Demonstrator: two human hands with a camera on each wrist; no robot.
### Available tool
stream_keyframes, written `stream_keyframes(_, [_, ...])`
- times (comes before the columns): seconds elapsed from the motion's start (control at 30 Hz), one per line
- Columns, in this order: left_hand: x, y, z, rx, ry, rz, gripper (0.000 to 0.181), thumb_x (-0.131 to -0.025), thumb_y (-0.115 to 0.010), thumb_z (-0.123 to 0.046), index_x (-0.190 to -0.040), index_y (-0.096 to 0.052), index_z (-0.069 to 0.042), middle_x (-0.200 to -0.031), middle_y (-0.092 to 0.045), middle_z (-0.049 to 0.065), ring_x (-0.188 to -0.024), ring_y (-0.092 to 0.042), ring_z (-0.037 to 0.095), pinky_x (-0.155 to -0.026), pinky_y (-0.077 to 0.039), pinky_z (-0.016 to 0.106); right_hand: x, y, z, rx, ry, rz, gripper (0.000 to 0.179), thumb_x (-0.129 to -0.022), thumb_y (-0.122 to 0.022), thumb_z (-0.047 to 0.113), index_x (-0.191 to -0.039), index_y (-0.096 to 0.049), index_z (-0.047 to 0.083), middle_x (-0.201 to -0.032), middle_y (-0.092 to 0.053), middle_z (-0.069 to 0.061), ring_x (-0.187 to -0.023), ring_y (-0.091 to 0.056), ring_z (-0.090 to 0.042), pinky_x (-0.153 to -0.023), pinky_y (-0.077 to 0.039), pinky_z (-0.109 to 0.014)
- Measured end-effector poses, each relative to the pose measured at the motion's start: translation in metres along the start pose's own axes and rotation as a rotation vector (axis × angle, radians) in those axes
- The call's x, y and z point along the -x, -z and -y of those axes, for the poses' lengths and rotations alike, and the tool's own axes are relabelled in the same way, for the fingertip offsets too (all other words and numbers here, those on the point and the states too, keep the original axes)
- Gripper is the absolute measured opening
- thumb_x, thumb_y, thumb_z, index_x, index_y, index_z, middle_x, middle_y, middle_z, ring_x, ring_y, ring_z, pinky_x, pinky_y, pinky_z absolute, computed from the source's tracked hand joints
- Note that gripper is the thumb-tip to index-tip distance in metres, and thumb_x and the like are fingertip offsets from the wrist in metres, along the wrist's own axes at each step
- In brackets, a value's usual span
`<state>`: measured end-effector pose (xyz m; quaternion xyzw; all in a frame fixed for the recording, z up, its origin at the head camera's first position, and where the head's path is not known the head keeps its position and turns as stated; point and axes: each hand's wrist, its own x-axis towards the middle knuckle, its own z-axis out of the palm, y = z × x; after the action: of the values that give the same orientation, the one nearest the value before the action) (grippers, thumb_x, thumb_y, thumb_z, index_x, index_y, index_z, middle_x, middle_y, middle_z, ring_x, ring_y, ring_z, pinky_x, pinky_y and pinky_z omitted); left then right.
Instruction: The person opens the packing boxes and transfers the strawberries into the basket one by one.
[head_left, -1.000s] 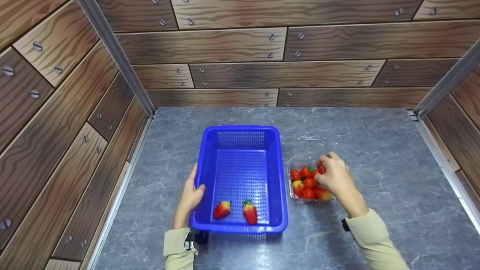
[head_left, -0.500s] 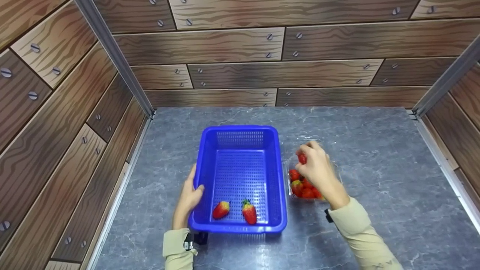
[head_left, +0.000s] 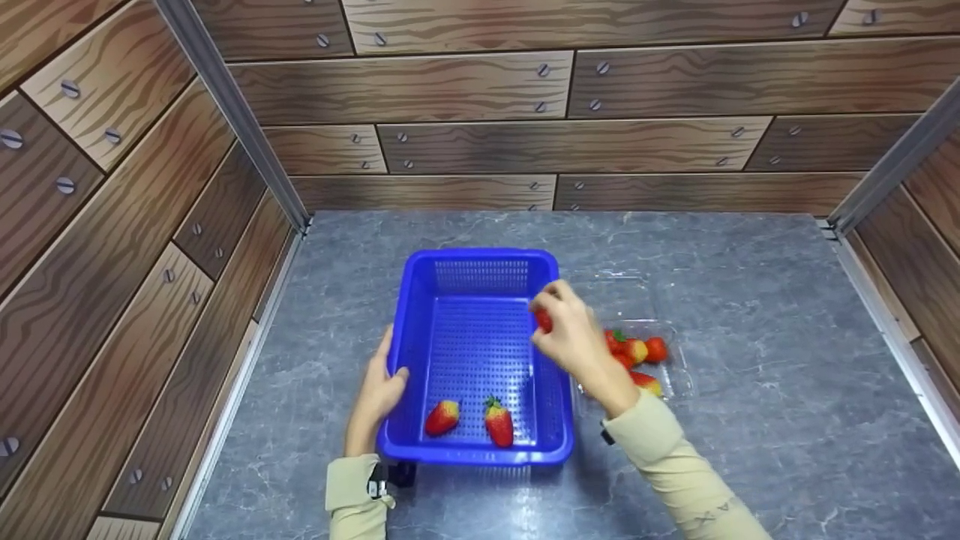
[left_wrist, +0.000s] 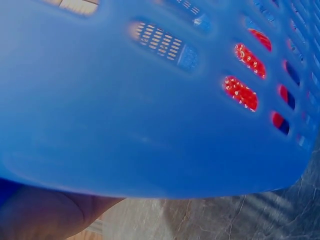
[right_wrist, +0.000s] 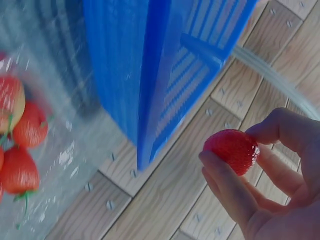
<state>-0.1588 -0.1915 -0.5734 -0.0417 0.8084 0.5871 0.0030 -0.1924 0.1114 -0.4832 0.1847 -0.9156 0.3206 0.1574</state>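
A blue perforated plastic basket (head_left: 480, 352) stands mid-table, with two strawberries, one on the left (head_left: 442, 418) and one on the right (head_left: 499, 422), at its near end. My left hand (head_left: 379, 386) grips the basket's left rim, thumb over the edge. Above the right rim, my right hand (head_left: 574, 334) pinches a red strawberry (right_wrist: 232, 151) between thumb and fingers, as the right wrist view shows. To the right lies a clear plastic clamshell box (head_left: 679, 367) holding several more strawberries (head_left: 637, 350), partly hidden behind my right forearm.
The box's clear lid (head_left: 616, 292) lies folded back behind it. Wood-patterned walls (head_left: 480, 150) with metal corner posts (head_left: 232, 112) enclose the grey marbled tabletop (head_left: 765, 315) at the back and sides.
My right hand has carried the strawberry leftward from above the clear box to the basket's right rim, exposing more of the box's right side. My left hand and the basket stay put.
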Motion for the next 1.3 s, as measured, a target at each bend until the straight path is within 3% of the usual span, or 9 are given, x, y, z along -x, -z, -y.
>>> stream_keyframes(0.2, [0.000,0.000,0.003,-0.019,-0.054,-0.010,0.079,-0.082,-0.049,0.014,-0.156,-0.025,-0.001,-0.155,-0.030,0.029,-0.137,-0.036,0.047,-0.114,-0.029,0.056,0.006,-0.024,0.007,-0.016,0.101,0.011,0.033,-0.060,-0.066,-0.010,-0.089,-0.070,0.005,-0.104,-0.060,-0.010,-0.082,-0.064,-0.032,-0.066,-0.057,-0.040])
stream_keyframes(0.7, [-0.001,-0.003,0.002,0.000,-0.012,-0.002,0.079,-0.084,-0.048,0.014,-0.157,-0.023,-0.003,-0.157,-0.026,0.027,-0.138,-0.034,0.047,-0.115,-0.028,0.056,0.022,-0.066,-0.002,-0.052,0.188,0.242,0.032,-0.064,-0.067,-0.011,-0.093,-0.069,0.003,-0.102,-0.055,-0.008,-0.085,-0.061,-0.026,-0.068,-0.057,-0.033])
stream_keyframes(0.93, [0.000,-0.001,0.000,0.010,0.012,-0.006,0.080,-0.084,-0.048,0.014,-0.158,-0.022,-0.006,-0.157,-0.026,0.027,-0.138,-0.035,0.047,-0.114,-0.030,0.057,0.031,-0.079,-0.013,0.011,0.225,0.307,0.030,-0.064,-0.067,-0.012,-0.090,-0.067,0.004,-0.102,-0.055,-0.009,-0.085,-0.060,-0.027,-0.068,-0.057,-0.035])
stream_keyframes(1.3, [0.000,-0.001,0.003,0.028,-0.027,0.000,0.079,-0.083,-0.048,0.014,-0.157,-0.023,-0.003,-0.158,-0.025,0.026,-0.139,-0.034,0.046,-0.115,-0.027,0.055,0.037,-0.086,-0.014,0.108,0.213,0.395,0.027,-0.064,-0.065,-0.013,-0.085,-0.068,0.005,-0.096,-0.054,-0.009,-0.082,-0.058,-0.028,-0.069,-0.058,-0.038])
